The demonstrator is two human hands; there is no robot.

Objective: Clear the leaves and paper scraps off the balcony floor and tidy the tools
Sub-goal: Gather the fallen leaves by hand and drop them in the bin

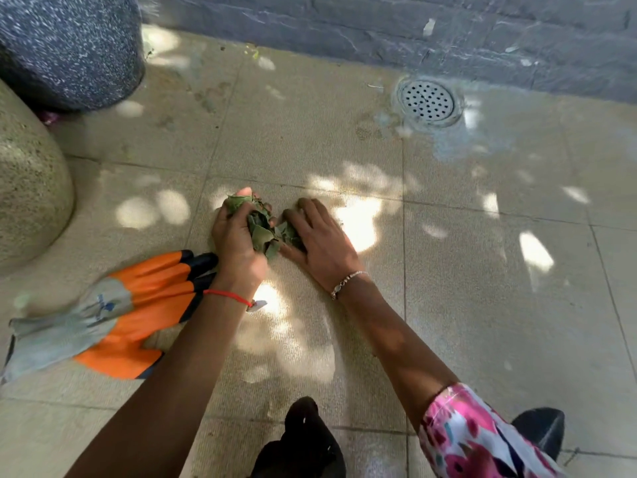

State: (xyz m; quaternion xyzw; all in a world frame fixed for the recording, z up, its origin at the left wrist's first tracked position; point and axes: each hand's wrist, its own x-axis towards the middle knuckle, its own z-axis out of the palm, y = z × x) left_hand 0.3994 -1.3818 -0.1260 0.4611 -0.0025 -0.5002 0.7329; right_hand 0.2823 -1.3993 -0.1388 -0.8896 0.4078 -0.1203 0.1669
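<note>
A clump of dry green leaves [263, 229] lies on the beige tiled floor [465, 270] between my two hands. My left hand [236, 243] curls around the left side of the clump, thumb up over a leaf. My right hand [320, 236] lies flat on the floor with straight fingers, pressing against the clump's right side. An orange, grey and black work glove [113, 312] lies on the tiles just left of my left wrist.
A round metal floor drain [427, 101] sits at the far right near the dark stone wall [413, 29]. A dark speckled planter [69, 46] and a beige rounded planter [27, 194] stand at the left. My dark shoes [303, 443] show at the bottom.
</note>
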